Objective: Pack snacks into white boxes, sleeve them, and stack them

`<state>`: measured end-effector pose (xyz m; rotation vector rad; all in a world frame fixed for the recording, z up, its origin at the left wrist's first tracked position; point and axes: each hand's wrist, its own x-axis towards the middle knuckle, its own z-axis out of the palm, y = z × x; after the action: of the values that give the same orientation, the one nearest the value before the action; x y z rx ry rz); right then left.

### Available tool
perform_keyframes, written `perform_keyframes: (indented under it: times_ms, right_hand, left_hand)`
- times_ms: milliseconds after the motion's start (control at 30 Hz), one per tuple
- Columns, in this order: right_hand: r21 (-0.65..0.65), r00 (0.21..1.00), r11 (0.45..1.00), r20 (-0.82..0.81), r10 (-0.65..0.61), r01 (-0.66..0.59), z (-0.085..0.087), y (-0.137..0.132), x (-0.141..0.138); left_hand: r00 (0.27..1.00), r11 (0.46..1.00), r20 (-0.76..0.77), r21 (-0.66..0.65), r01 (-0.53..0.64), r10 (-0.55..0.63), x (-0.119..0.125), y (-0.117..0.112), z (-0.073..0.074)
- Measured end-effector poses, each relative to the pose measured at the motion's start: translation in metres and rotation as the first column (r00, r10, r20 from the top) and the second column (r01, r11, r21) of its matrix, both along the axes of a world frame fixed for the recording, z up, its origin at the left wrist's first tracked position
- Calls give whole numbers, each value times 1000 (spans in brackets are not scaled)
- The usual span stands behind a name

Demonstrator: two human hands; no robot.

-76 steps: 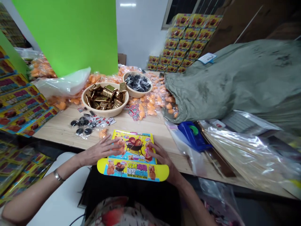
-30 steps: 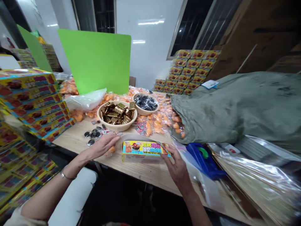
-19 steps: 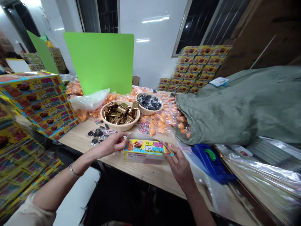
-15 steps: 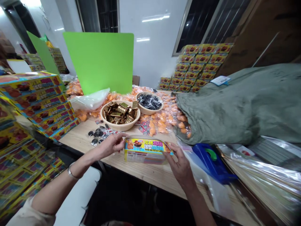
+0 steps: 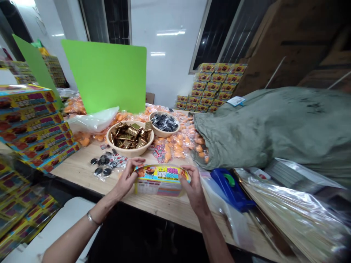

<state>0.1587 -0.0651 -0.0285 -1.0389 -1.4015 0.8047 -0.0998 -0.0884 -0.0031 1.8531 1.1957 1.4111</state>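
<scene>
A small yellow printed carton [image 5: 160,180] stands on the wooden table [image 5: 164,208] near its front edge. My left hand [image 5: 127,179] grips the carton's left end, thumb and fingers pinched on the top flap. My right hand [image 5: 193,188] holds the right end the same way. Behind the carton sit a tan bowl of gold-wrapped sweets [image 5: 127,137] and a smaller bowl of black sweets [image 5: 163,123]. Loose black sweets in clear wrappers [image 5: 102,164] lie just left of my left hand.
Stacks of yellow cartons [image 5: 33,124] stand at the left and more at the back [image 5: 214,86]. A green sack [image 5: 268,128] spills orange packets [image 5: 178,144]. A blue tape dispenser [image 5: 229,184] and clear plastic bags [image 5: 287,197] lie at the right. A green board [image 5: 105,75] stands behind.
The carton lay flat with its flap hanging over the table edge; it now stands with its side facing me. Both hands moved to its ends and closed on the top flap.
</scene>
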Motion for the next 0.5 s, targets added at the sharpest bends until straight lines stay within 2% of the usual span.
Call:
perform_keyframes:
  times_ms: [100, 200, 300, 400, 500]
  right_hand:
    - [-196, 995, 979, -85, 42, -58, 8, 1, -5]
    - [-283, 979, 953, -193, 59, -113, 12, 0, -9]
    - [-242, 986, 970, -169, -9, -32, 12, -1, -12]
    - [-114, 993, 991, -83, -86, 76, 9, 1, -12]
    - [-17, 999, 999, -13, -37, 37, 3, 3, -4]
  left_hand:
    - [984, 982, 179, -188, 14, 20, 12, 7, -6]
    - [965, 965, 245, -260, -29, 95, 19, 9, -6]
    - [934, 972, 329, -224, -63, 136, 23, 9, -7]
    - [894, 978, 424, -197, -66, 146, 25, 9, -10]
    - [898, 987, 429, -157, -31, 97, 18, 8, -14]
